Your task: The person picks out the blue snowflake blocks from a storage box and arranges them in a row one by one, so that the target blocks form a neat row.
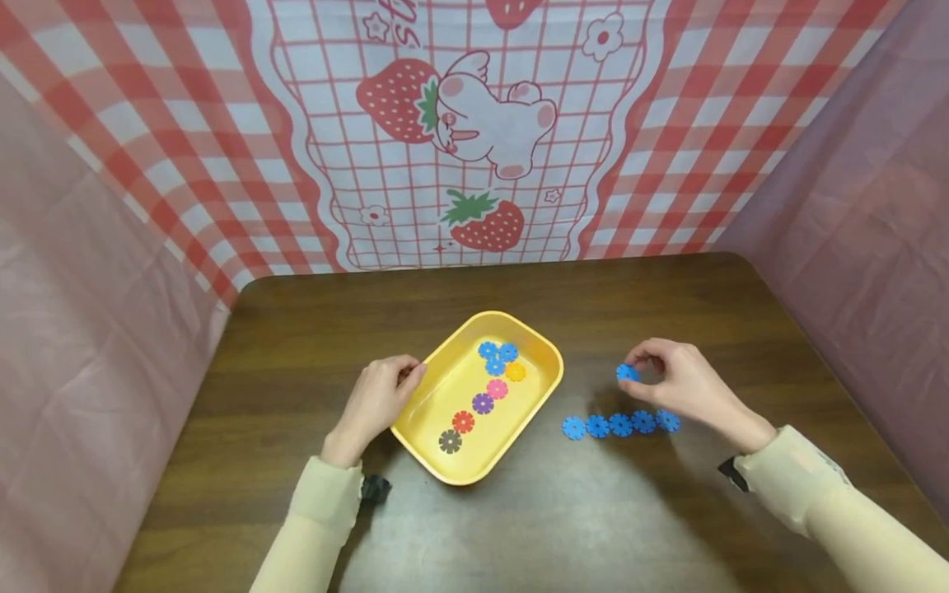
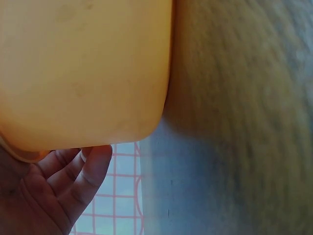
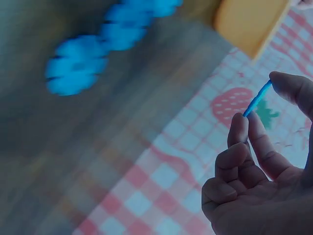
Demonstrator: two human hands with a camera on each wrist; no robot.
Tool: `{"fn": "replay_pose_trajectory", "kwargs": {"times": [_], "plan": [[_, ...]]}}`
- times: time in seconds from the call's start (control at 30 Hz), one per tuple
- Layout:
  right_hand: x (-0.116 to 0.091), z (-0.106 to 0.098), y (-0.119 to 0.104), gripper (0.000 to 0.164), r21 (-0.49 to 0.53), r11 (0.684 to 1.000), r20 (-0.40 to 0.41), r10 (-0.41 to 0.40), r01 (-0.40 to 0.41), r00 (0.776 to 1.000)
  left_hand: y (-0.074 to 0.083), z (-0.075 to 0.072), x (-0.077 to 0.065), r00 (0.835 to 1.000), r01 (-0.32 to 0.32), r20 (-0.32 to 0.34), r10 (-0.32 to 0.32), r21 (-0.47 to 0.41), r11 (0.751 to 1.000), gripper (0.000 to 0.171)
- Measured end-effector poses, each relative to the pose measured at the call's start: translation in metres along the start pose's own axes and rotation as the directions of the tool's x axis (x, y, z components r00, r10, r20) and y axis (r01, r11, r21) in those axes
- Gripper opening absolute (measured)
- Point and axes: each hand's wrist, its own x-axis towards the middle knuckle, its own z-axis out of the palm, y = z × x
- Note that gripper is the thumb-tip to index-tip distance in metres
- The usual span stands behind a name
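Observation:
My right hand (image 1: pixel 685 383) pinches a blue snowflake disc (image 1: pixel 627 373) by its edges, between thumb and fingertips. The right wrist view shows this disc (image 3: pixel 257 98) edge-on, held above the table. Just below that hand, several blue discs (image 1: pixel 620 425) lie in a line on the table, close side by side. My left hand (image 1: pixel 376 398) grips the left rim of a yellow tray (image 1: pixel 544 350), its fingers (image 2: pixel 93 171) against the outer wall in the left wrist view. Inside the tray lie three blue discs (image 1: pixel 494 365) bunched together, and a row of orange, pink (image 1: pixel 497 389), purple, red and dark grey (image 1: pixel 450 441) discs.
The brown wooden table (image 1: pixel 296 329) has rounded far corners. Behind it hangs a red-and-white checked cloth (image 1: pixel 474 222) with strawberry prints. Pink curtains (image 1: pixel 853 206) hang on both sides. Dark straps (image 1: pixel 376 489) show at both wrists.

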Motion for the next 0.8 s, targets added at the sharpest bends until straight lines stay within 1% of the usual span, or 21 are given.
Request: {"fn": "replay_pose_trajectory", "kwargs": {"times": [0.13,0.23,0.37,0.5,0.67,0.8], "plan": [[-0.015,0.0,0.019,0.025,-0.019,0.998,0.005,0.059,-0.059,0.998,0.001,0.0,0.001,1.0,-0.006,0.0,0.006,0.003,1.0,0.021],[-0.025,0.002,0.033,0.025,-0.016,0.997,-0.006,0.073,-0.073,0.997,0.001,0.0,0.0,1.0,-0.003,0.002,0.003,0.003,1.0,0.021],[-0.037,0.006,0.049,0.023,-0.011,0.998,-0.038,0.056,-0.057,0.998,0.0,0.001,0.0,1.0,0.001,0.003,-0.001,0.003,1.0,0.021],[-0.047,0.009,0.063,0.024,-0.027,0.998,-0.062,0.052,-0.054,0.997,0.0,0.001,0.0,1.0,0.007,0.005,-0.007,0.002,1.0,0.021],[-0.058,0.007,0.077,0.025,-0.04,0.997,-0.064,0.066,-0.069,0.996,0.0,0.001,0.0,1.0,0.005,0.004,-0.005,0.002,1.0,0.021],[-0.064,0.006,0.085,0.026,-0.048,0.997,-0.072,0.059,-0.063,0.996,0.0,0.001,0.0,1.0,-0.001,0.003,0.001,-0.002,1.0,0.021]]}}
